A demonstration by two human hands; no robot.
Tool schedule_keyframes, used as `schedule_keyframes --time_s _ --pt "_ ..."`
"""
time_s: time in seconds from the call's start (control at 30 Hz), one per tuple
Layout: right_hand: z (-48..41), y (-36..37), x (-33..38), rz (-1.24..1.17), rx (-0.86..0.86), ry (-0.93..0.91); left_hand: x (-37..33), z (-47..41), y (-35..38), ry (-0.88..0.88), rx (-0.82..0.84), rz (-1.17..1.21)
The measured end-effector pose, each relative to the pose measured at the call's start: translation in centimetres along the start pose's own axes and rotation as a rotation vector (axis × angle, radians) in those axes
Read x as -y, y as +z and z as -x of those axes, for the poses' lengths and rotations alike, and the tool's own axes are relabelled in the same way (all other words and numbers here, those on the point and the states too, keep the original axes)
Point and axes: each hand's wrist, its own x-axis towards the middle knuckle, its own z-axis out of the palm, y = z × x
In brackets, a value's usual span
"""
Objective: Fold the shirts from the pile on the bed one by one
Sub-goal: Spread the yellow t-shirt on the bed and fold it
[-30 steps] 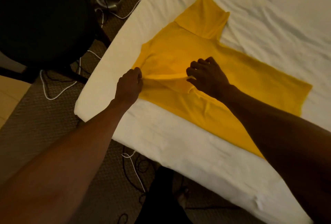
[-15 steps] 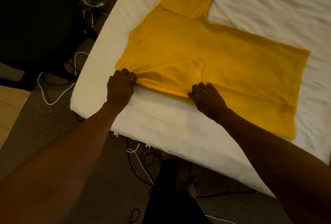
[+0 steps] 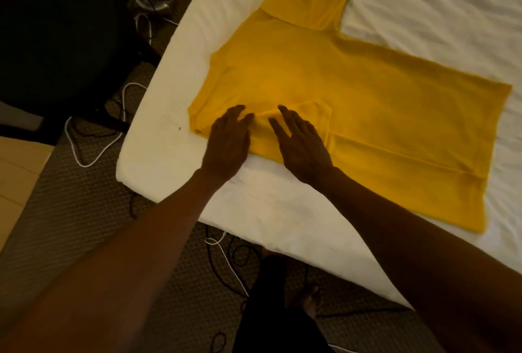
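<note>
The white bed (image 3: 254,211) is carrying the yellow shirt (image 3: 367,84), which is spreading beyond the fingertips. The left hand (image 3: 228,143) and right hand (image 3: 302,149), no longer pinching, are pressing flat-fingered on the folded sleeve (image 3: 310,115) beneath them. This fold is probably finishing.

I can read no text, label, brand or number anywhere in my view. The yellow shirt (image 3: 353,92) shows me only plain cloth, and the things on the floor are too dim and blurred to make out any lettering.
</note>
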Motion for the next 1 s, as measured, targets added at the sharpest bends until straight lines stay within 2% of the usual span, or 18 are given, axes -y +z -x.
schedule_keyframes --time_s 0.13,0.23,0.33,0.47,0.63,0.83,0.93,1.0 --pt "-1.7 2.9 -1.1 -0.008 0.076 0.079 0.1 -0.2 2.0 0.06 0.184 -0.026" --pt "-1.7 3.6 -3.2 0.05 0.08 0.072 1.6 -0.1 2.0 0.062 0.244 -0.09" --pt "-1.6 3.4 -5.1 0.041 0.086 0.064 2.7 0.7 1.5 0.042 0.246 -0.117" --pt "-1.2 2.7 -7.2 0.03 0.103 0.066 3.8 2.7 0.4 -0.074 0.209 -0.14" --pt "-0.9 1.0 -8.5 0.014 0.158 0.045 3.2 2.7 -0.5 -0.099 0.224 -0.136" --pt "-2.0 -4.0 -11.2 -0.102 -0.073 -0.006 -0.1 -4.0 -1.7 -0.126 -0.034 -0.041" --pt "-2.8 -6.7 -15.6 -0.165 -0.142 0.081 -3.4 -10.1 -1.7 -0.125 -0.116 0.028" --pt "-2.8 -8.2 -19.2 -0.16 -0.129 0.15 -5.7 -14.2 -1.5 -0.131 -0.101 0.075"
